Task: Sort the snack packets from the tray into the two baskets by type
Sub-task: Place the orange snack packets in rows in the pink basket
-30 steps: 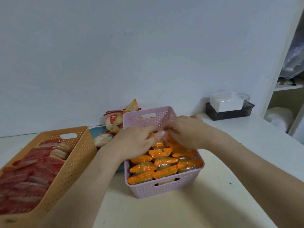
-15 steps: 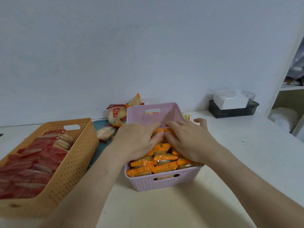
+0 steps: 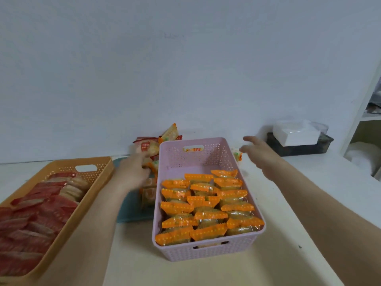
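The pink basket (image 3: 208, 251) stands in the middle, its near half filled with several orange-edged packets (image 3: 206, 205). At the left, the tan basket (image 3: 97, 170) holds several red-edged packets (image 3: 39, 207). Between and behind them lies the teal tray (image 3: 132, 211) with a pile of mixed packets (image 3: 148, 146). My left hand (image 3: 132, 174) reaches over the tray, its fingers curled against packets there; blur hides whether it grips one. My right hand (image 3: 259, 153) hovers with fingers spread beside the pink basket's far right corner, close to a loose packet (image 3: 237, 154).
A dark box (image 3: 305, 147) with a white tissue pack (image 3: 294, 133) on top sits at the back right against the wall. A white shelf unit (image 3: 362, 118) rises at the far right. The table's surface (image 3: 288, 203) runs right of the pink basket.
Both hands have left the orange-edged packets in the pink basket. The left went left to the tray's pile; the right went back and right, past the basket's far corner.
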`<act>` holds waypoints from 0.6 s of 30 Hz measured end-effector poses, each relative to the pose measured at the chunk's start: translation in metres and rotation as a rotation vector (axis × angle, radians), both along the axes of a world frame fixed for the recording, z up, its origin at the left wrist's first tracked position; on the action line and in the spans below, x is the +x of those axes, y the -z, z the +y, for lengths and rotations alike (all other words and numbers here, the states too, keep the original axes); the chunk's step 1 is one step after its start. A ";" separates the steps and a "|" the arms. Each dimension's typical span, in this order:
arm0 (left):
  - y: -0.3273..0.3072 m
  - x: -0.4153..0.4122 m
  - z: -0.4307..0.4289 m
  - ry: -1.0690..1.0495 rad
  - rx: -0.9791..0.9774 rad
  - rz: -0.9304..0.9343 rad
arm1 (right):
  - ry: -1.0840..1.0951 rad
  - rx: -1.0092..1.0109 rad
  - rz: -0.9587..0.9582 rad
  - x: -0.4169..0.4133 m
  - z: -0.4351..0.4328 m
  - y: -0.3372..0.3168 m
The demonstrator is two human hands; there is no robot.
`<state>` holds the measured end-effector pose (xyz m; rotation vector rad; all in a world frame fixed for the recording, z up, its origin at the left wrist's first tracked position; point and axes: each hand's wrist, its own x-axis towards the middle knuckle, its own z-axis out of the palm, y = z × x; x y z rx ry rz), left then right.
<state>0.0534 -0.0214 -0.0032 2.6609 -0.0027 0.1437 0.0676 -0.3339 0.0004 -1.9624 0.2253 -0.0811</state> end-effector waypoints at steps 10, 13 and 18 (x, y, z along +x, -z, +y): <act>0.021 0.028 0.008 0.306 0.221 0.206 | -0.093 -0.698 0.153 0.059 0.024 0.034; 0.016 0.034 0.013 0.411 0.182 0.338 | -0.105 -0.680 0.104 0.067 0.023 0.034; 0.016 0.035 0.014 0.444 0.213 0.400 | -0.110 -0.329 -0.069 0.095 0.015 0.037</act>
